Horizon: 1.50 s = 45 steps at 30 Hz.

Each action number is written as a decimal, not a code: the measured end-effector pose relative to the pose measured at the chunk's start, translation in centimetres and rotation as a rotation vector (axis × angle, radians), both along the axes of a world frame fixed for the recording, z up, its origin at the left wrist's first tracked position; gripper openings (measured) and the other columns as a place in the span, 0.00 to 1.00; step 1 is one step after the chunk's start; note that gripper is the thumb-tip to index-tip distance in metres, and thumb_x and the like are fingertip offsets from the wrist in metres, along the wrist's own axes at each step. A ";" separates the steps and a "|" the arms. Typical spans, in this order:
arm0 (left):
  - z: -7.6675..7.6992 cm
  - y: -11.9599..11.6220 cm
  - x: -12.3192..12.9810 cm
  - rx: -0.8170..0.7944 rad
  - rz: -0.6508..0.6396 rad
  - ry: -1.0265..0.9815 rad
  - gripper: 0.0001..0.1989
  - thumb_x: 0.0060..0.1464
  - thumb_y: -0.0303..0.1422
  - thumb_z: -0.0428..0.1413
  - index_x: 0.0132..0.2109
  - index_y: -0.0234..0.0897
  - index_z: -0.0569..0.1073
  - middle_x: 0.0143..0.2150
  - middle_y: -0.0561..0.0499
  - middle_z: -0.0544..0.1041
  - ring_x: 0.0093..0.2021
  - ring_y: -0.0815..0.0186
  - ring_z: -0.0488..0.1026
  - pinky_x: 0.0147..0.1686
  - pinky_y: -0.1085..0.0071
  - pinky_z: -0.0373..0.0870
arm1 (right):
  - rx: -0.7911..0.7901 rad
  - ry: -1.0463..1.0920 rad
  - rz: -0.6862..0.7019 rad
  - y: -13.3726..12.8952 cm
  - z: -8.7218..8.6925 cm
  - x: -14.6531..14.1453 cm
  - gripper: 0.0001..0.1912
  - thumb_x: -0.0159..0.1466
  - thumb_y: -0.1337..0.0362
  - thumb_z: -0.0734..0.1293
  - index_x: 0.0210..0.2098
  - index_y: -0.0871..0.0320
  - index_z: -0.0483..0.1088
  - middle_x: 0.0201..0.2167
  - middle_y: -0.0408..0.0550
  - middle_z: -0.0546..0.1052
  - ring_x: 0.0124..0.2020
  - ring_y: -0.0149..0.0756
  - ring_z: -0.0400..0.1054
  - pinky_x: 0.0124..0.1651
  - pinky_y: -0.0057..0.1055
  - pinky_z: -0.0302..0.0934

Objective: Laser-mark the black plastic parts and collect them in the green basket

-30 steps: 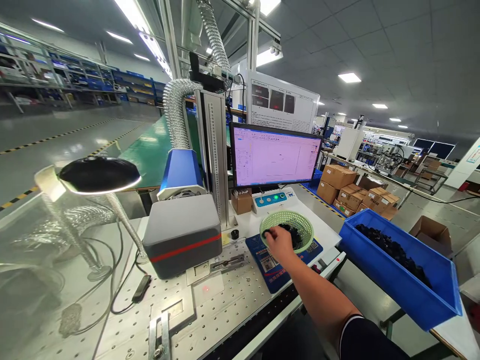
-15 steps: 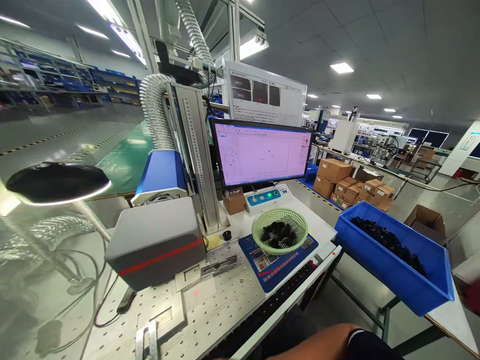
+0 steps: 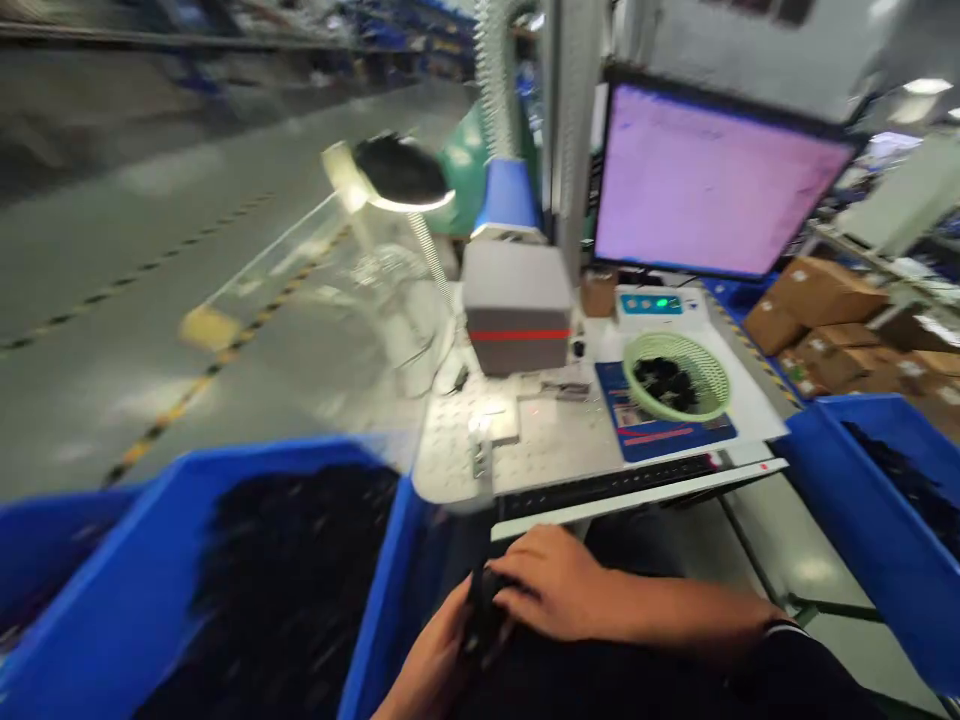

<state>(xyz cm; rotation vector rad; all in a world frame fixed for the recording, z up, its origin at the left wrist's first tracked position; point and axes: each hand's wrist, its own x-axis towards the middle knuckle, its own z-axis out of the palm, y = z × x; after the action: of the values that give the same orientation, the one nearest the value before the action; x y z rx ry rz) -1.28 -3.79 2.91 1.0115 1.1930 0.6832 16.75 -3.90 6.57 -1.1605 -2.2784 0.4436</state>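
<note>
Black parts (blurred, seemingly several) pinched by both hands' fingers, near the white table's edge

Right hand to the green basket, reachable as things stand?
Probably yes. Nothing covers the open top of the green basket; the right hand would need to pass over the white front edge. It looks busy, though, on a dark part with the left hand.

Black-and-yellow tape lines cross a glossy grey floor beside blurred shelving.
</note>
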 end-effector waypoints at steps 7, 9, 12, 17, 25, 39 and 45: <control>0.5 -0.8 0.1 -0.080 -0.111 -0.408 0.15 0.55 0.45 0.56 0.42 0.40 0.73 0.27 0.52 0.70 0.25 0.67 0.62 0.21 0.73 0.59 | -0.077 0.182 0.027 0.0 0.1 0.8 0.12 0.68 0.66 0.64 0.50 0.56 0.70 0.39 0.51 0.76 0.39 0.39 0.68 0.43 0.39 0.67; 0.7 -0.7 0.1 -0.079 -0.118 -0.423 0.13 0.56 0.44 0.55 0.40 0.39 0.72 0.27 0.52 0.70 0.25 0.67 0.62 0.22 0.73 0.59 | -0.078 0.186 0.028 -0.1 0.0 0.8 0.12 0.67 0.66 0.65 0.50 0.56 0.70 0.39 0.51 0.75 0.39 0.39 0.68 0.42 0.39 0.67; 0.5 -0.7 0.1 -0.113 -0.120 -0.443 0.12 0.58 0.43 0.54 0.40 0.39 0.71 0.28 0.52 0.70 0.26 0.67 0.62 0.22 0.73 0.59 | -0.077 0.179 0.031 -0.1 -0.2 0.9 0.12 0.66 0.67 0.65 0.50 0.56 0.69 0.39 0.51 0.75 0.39 0.39 0.68 0.42 0.38 0.67; 0.1 -0.3 0.4 -0.201 -0.124 -0.483 0.15 0.56 0.45 0.54 0.40 0.37 0.73 0.26 0.51 0.69 0.27 0.66 0.63 0.21 0.73 0.58 | -0.038 0.204 0.042 0.1 -0.4 0.9 0.10 0.67 0.68 0.63 0.48 0.56 0.70 0.38 0.51 0.75 0.37 0.38 0.67 0.41 0.37 0.67; -0.5 0.6 -0.4 -0.311 0.014 -0.565 0.19 0.57 0.48 0.55 0.45 0.36 0.74 0.35 0.44 0.75 0.26 0.66 0.67 0.19 0.74 0.58 | -0.108 0.275 -0.083 3.5 0.7 1.6 0.06 0.68 0.64 0.62 0.41 0.55 0.71 0.35 0.49 0.74 0.36 0.37 0.67 0.41 0.35 0.65; -6.7 6.0 -5.8 -0.073 0.496 -0.371 0.16 0.52 0.42 0.61 0.43 0.35 0.72 0.42 0.46 0.76 0.28 0.70 0.69 0.20 0.76 0.62 | -0.239 0.517 -0.593 11.0 -1.1 6.4 0.15 0.59 0.52 0.69 0.36 0.58 0.74 0.31 0.47 0.76 0.30 0.34 0.68 0.36 0.33 0.64; -8.6 2.7 -5.0 -0.178 0.487 -0.339 0.18 0.51 0.43 0.61 0.43 0.36 0.72 0.40 0.47 0.75 0.26 0.71 0.69 0.19 0.76 0.62 | -0.278 0.582 -0.651 10.1 -2.3 7.9 0.16 0.58 0.51 0.71 0.37 0.58 0.75 0.32 0.48 0.77 0.31 0.35 0.70 0.36 0.33 0.65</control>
<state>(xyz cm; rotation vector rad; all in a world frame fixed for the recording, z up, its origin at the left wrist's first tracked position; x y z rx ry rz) -6.23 -1.09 -5.67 0.4298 1.1790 1.0621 24.61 6.20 4.27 -1.5703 -1.2847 0.7271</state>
